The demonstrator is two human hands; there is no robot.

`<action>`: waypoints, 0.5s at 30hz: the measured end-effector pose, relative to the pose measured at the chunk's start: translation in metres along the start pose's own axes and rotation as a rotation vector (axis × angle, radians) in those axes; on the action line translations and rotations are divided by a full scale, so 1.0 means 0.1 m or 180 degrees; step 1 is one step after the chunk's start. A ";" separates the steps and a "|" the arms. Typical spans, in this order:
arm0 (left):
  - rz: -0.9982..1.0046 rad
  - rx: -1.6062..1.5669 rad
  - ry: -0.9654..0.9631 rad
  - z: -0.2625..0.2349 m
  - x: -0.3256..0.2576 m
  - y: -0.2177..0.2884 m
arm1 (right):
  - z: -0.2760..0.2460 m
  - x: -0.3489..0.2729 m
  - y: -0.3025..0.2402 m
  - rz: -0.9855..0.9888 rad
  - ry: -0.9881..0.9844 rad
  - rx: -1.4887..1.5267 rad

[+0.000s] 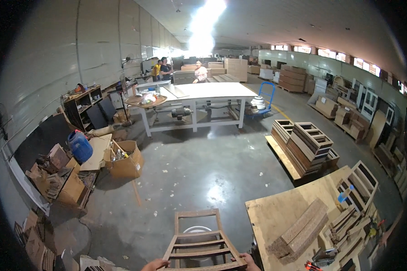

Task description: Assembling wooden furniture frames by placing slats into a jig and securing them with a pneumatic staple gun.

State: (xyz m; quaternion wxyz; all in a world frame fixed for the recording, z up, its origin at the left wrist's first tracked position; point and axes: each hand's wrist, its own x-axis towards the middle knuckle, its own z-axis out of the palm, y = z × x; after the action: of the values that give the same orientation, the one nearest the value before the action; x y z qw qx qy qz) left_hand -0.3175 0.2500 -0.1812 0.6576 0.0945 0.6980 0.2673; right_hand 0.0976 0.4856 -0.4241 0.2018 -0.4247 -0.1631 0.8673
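- My left hand [155,265] comes in at the bottom edge, its fingers curled round the near left corner of a slatted wooden frame.
- My right hand [249,262] has the opposite side, fingers gripping the near right corner; part of the hand is cut off below.
- The wooden frame [199,244] lies between my two hands, in front of me, its narrower end pointing away and its crosspieces running from side to side.
- Through its gaps I see a white round thing [200,227] below; I can't tell what it is.
- To my right is a plywood-topped bench [273,205], with thick wooden strips [303,228] lying together on it and another slatted frame [361,183] at its far corner.
- Off to my left, an open cardboard box [125,166] stands on the floor, with a blue drum [80,147] beyond it.
- Further right, more frames [309,145] are stacked on a pallet.
- Ahead, a long white-topped table [212,91] stands with a blue trolley [271,95] beside its right end.
- Behind that table is a person [201,73].
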 end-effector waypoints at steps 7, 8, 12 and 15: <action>0.0016 0.0368 0.0195 0.12 -0.40 0.02 | 0.15 -0.01 0.13 -0.0422 -0.0145 -0.0447; -0.0006 0.0375 0.0197 0.08 -0.33 -0.05 | 0.15 -0.06 0.14 -0.0405 -0.0139 -0.0432; 0.0656 -0.0043 0.0133 0.02 -0.09 -0.21 | 0.65 -0.67 -0.26 0.0484 -0.0073 0.1155; 0.0802 -0.0053 0.0152 0.10 -0.17 -0.08 | 0.36 -0.25 -0.01 0.0302 -0.0858 0.1090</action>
State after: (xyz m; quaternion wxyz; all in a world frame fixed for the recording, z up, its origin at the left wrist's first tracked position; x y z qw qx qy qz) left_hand -0.3044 0.2377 -0.1697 0.6027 0.1696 0.6938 0.3558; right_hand 0.0826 0.4700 -0.3858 0.2062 -0.2717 -0.0188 0.9399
